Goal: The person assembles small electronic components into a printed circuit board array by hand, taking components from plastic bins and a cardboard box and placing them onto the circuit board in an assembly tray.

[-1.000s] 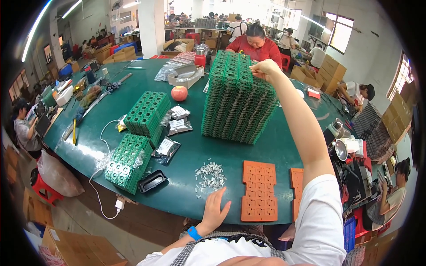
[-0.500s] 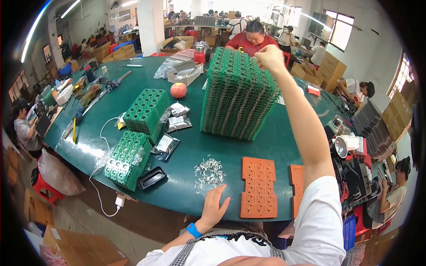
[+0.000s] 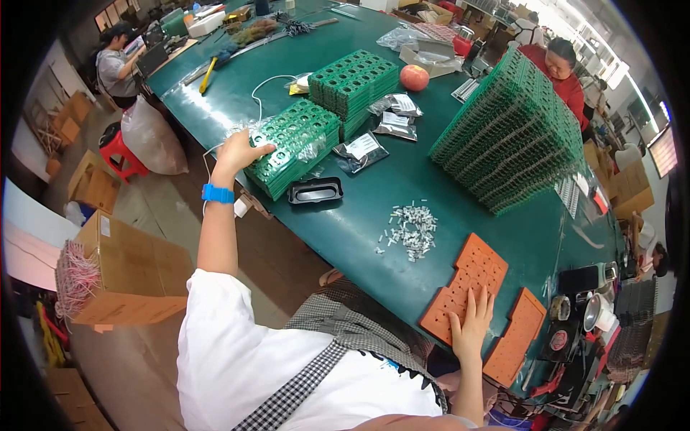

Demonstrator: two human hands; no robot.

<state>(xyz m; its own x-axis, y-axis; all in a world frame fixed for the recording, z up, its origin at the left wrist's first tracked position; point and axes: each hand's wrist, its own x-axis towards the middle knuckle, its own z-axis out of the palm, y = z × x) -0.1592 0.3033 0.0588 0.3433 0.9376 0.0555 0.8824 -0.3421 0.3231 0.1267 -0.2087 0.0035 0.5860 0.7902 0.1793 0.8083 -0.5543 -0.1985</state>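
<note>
My left hand (image 3: 241,152), with a blue watch on its wrist, is at the left edge of the nearer stack of green circuit boards (image 3: 291,144). Its thumb is stretched over the top board, apart from the fingers; whether the fingertips touch the stack I cannot tell. My right hand (image 3: 471,327) lies open, fingers spread, on the near part of an orange plate with small holes (image 3: 471,267). A second orange plate (image 3: 516,337) lies to its right. Beyond the plates is a loose heap of small whitish cylindrical pieces (image 3: 413,228).
A black tray (image 3: 316,191) and silvery packets (image 3: 361,151) lie beside the boards. Behind stand another board stack (image 3: 352,79) and a tall one (image 3: 514,133). An apple (image 3: 415,77) sits between them. A white cable (image 3: 260,93) runs behind the nearer stack. A co-worker in red (image 3: 568,90) is opposite.
My left hand has gone from beside the whitish pieces to the nearer board stack. My right hand has come down from the tall stack onto the orange plate. The view has turned left.
</note>
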